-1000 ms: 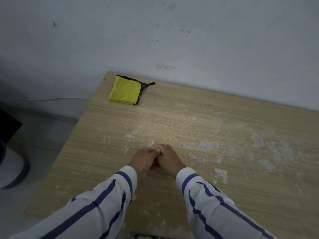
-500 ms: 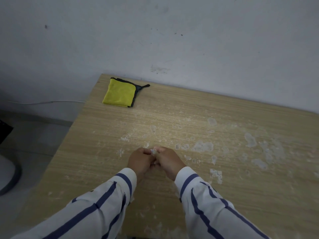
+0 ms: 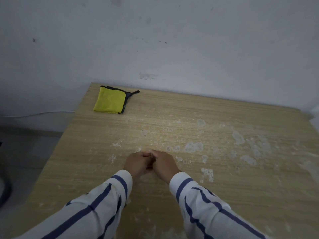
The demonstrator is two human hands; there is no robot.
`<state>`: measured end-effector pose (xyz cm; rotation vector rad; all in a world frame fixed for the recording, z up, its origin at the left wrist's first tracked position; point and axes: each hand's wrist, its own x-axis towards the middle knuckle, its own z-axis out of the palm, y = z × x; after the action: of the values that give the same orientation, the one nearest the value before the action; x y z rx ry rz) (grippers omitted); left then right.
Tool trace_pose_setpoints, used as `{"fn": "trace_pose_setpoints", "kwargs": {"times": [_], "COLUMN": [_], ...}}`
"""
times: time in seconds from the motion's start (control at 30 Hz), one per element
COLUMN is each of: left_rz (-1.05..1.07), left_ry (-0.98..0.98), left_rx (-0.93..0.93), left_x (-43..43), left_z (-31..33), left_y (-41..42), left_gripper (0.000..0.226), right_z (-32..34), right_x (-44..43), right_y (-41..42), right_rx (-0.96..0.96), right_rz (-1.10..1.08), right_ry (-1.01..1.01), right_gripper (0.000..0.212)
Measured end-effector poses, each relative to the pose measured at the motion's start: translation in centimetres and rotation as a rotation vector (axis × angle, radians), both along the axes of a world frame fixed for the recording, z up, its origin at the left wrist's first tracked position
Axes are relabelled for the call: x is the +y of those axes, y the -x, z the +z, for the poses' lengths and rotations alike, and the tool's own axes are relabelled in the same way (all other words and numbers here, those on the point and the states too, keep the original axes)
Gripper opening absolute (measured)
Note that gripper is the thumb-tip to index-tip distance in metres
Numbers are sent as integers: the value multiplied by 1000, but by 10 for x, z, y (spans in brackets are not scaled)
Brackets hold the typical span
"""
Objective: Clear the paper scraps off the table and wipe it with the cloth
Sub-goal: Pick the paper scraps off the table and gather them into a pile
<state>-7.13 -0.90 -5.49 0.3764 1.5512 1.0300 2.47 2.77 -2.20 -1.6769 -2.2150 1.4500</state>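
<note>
- A folded yellow cloth [image 3: 110,100] with dark trim lies flat at the far left corner of the wooden table [image 3: 224,195], close to the wall, well apart from both hands.
- The left hand [image 3: 138,163] is curled closed, knuckles up, pressed against the right hand; what it grips, if anything, I cannot tell.
- The right hand [image 3: 164,163] is likewise curled closed, fingertips meeting the left.
- Whitish paper scraps [image 3: 193,147] speckle the table from the hands rightward.
</note>
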Motion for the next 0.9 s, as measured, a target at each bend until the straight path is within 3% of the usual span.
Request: {"fn": "trace_pose_setpoints", "kwargs": {"times": [0.23, 0.4, 0.73, 0.9], "left_rz": [16, 4, 3, 0], "left_ry": [-14, -36, -77, -94], "left_rx": [-25, 39, 87, 52], "left_x": [23, 46, 87, 99], "left_z": [27, 40, 56, 60], "left_y": [-37, -82, -249, -331], "left_gripper": [3, 10, 17, 16], "right_z": [22, 31, 40, 45], "right_x": [18, 38, 83, 94], "right_y": [-41, -87, -250, -333], "right_rx": [-14, -7, -6, 5], "right_rz": [23, 26, 0, -59], "right_ry": [-90, -144, -217, -190], "right_gripper": [44, 46, 27, 34]}}
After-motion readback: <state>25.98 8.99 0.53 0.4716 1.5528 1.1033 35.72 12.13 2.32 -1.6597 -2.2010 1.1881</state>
